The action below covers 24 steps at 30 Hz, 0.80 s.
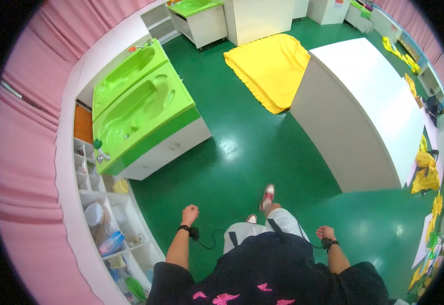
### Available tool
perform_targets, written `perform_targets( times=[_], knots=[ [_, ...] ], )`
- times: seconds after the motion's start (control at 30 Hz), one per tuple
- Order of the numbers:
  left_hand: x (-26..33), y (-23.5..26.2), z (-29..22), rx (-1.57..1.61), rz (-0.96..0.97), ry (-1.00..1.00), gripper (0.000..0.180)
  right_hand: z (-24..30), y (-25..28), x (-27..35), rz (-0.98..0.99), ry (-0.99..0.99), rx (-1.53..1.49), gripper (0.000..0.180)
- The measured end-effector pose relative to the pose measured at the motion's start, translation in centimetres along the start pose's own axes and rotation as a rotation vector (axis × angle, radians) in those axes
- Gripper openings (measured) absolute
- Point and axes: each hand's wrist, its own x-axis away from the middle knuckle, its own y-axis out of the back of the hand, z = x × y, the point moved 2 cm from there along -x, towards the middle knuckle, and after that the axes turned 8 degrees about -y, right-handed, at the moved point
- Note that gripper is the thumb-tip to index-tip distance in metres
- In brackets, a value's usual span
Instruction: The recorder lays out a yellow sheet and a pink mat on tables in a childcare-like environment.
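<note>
My left hand hangs over the green floor, its fingers curled in with nothing visible in them. It is nearest to the white shelf unit on the left, without touching it. At my right side my right hand is loosely closed too, and no object shows in it. A black strap with a small device and cable sits on each wrist: the left device and the right device. One red-and-white shoe is set forward of the other.
Two bright green basins on a white cabinet stand ahead on the left. A tall white cabinet rises ahead on the right. Beyond it a yellow cloth lies spread on the floor. Pink curtains hang at the left.
</note>
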Motion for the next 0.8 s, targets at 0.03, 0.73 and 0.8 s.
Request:
perform_targets(
  times=[0.03, 0.73, 0.8],
  knots=[
    [-2.6, 0.4, -2.6, -0.014, -0.003, 0.006, 0.026, 2.2, -2.1, -1.0, 0.036, -0.051, 0.079, 0.028],
    [-52.7, -5.6, -35.6, -0.088, 0.36, 0.05, 0.027, 74.9, -34.2, -2.7, -0.147, 1.01, 0.229, 0.019],
    [-59.5, -6.2, -36.3, -0.143, 0.361, 0.029, 0.027, 80.3, -37.1, -1.1, -0.184, 1.028, 0.245, 0.018]
  ],
)
